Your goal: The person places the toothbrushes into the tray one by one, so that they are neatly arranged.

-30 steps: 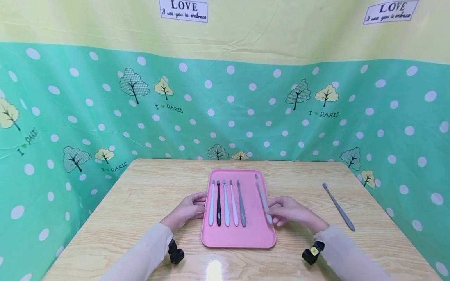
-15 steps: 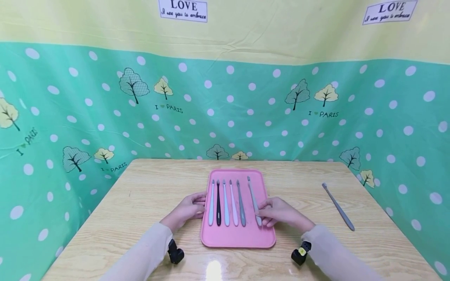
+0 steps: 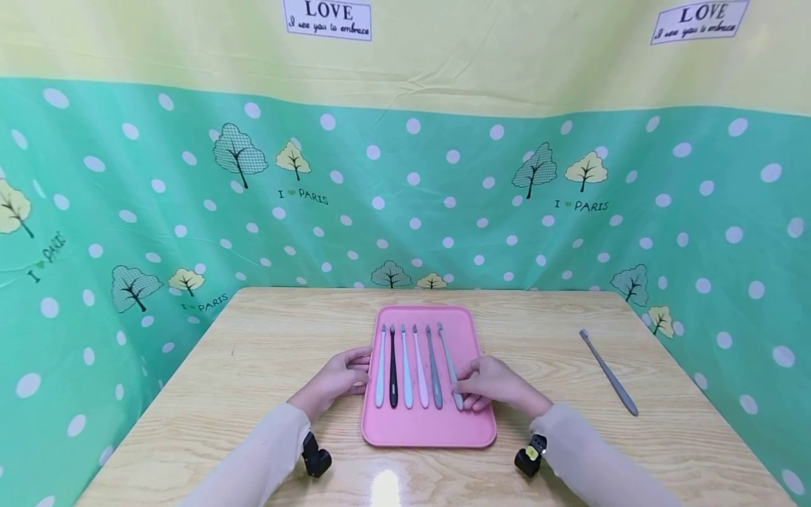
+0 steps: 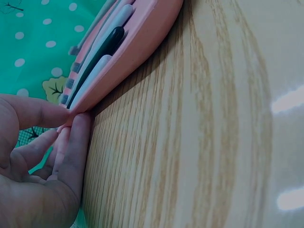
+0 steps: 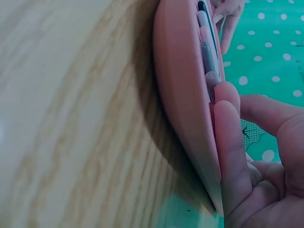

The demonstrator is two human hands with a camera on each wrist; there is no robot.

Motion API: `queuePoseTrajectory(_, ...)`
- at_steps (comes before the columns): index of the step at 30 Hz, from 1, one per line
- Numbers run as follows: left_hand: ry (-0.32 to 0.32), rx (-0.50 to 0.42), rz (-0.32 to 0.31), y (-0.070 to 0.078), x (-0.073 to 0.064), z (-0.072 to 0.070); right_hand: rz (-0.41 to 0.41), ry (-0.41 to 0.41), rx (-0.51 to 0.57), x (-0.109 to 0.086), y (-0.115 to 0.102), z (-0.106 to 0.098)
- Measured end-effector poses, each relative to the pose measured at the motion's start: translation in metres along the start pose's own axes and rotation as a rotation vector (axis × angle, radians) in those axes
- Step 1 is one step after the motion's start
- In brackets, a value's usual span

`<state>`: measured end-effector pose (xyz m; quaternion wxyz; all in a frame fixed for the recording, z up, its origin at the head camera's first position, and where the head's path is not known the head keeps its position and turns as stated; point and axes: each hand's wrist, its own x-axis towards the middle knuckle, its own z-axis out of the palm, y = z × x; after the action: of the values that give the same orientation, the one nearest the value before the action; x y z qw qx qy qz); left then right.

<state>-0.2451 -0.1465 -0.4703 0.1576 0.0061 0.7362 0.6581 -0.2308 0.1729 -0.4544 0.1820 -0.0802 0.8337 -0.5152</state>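
Note:
A pink tray [image 3: 431, 431] lies on the table with several toothbrushes side by side in it, heads toward the back. From the left come a light blue toothbrush [image 3: 381, 373], a black one [image 3: 393, 373], another light blue one [image 3: 407, 373], a pink one [image 3: 421, 373] and a grey one [image 3: 435, 377]. My left hand [image 3: 338, 377] pinches the tray's left rim, as the left wrist view shows. With thumb and fingers, my right hand [image 3: 497, 384] holds the handle end of a pale grey-blue toothbrush [image 3: 448, 359], slightly tilted beside the grey one.
Another grey toothbrush [image 3: 610, 373] lies slantwise on the wooden table [image 3: 272, 331], right of the tray. A green and yellow patterned cloth [image 3: 412, 197] hangs behind and at both sides. Each wrist wears a small black camera.
My right hand has moved left across the tray with the pale grey-blue toothbrush, from near the right rim to beside the grey one. The left hand stays at the rim.

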Motion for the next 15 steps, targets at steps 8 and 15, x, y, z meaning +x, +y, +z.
queuePoseTrajectory(8,-0.002,-0.009,0.001,-0.0003,0.0002,-0.0006,0.009,0.022,-0.021,0.0046,0.0022,0.0035)
queuePoseTrajectory(15,-0.005,-0.012,0.001,-0.0005,-0.0002,-0.001,0.0,0.021,-0.015,0.0037,0.0012,0.0046)
